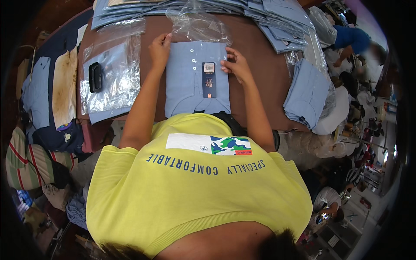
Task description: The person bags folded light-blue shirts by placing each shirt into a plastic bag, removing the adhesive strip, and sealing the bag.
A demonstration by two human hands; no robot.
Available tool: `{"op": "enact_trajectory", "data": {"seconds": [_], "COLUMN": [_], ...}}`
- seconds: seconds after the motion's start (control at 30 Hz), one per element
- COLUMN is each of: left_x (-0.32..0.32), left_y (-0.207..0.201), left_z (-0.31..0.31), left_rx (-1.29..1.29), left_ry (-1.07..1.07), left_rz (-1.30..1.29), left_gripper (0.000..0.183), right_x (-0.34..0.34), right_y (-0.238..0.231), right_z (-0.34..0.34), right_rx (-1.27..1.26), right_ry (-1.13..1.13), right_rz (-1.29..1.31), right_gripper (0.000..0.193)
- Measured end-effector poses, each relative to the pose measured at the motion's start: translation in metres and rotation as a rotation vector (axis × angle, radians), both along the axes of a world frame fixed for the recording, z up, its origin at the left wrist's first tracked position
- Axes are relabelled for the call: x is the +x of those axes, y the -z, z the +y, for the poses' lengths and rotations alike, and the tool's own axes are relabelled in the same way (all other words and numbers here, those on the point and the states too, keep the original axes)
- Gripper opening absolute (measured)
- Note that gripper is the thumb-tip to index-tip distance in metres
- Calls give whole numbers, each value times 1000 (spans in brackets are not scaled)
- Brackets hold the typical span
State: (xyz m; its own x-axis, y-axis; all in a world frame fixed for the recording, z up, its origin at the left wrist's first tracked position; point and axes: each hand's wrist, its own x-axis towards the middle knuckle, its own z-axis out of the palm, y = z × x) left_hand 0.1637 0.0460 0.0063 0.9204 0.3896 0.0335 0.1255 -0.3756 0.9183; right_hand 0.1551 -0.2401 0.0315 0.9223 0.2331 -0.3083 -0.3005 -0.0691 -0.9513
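A folded light blue shirt (184, 78) with white buttons and a dark hang tag (209, 80) lies on the brown table in front of me. Clear plastic bag film (197, 26) spreads crumpled beyond its far end; how far the film covers the shirt is hard to see. My left hand (159, 52) pinches the film at the shirt's far left corner, fingers closed. At the far right edge, my right hand (237, 65) has its thumb and curled fingers closed on the bag's side, by the shirt's edge.
Stacks of bagged blue shirts (277, 26) line the table's far side. Leftward, a black holder-like object (95, 77) rests on a bagged shirt (115, 82). More folded shirts (305, 93) lie at the right edge. Other people (357, 41) are off to the right.
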Motion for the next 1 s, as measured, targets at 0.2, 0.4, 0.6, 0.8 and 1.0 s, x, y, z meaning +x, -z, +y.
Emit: {"op": "enact_trajectory", "data": {"seconds": [0.2, 0.4, 0.6, 0.8, 1.0], "left_x": [-5, -6, -9, -8, -42], "left_y": [-9, -20, -1, 39, 27], "left_z": [-7, -5, 1, 11, 4], "left_rx": [159, 176, 9, -981, -427], "left_ry": [25, -29, -108, -118, -138], "left_rz": [-379, -305, -184, -36, -75], "left_gripper": [25, 24, 16, 12, 13], "right_x": [3, 4, 6, 6, 1], "right_y": [2, 1, -1, -5, -7], "right_z": [4, 5, 7, 12, 7], "right_rx": [-28, -55, -51, -8, 44], "right_ry": [6, -6, -4, -13, -21], "right_rz": [-16, -20, -31, -16, -6], "right_gripper": [62, 62, 60, 60, 58]}}
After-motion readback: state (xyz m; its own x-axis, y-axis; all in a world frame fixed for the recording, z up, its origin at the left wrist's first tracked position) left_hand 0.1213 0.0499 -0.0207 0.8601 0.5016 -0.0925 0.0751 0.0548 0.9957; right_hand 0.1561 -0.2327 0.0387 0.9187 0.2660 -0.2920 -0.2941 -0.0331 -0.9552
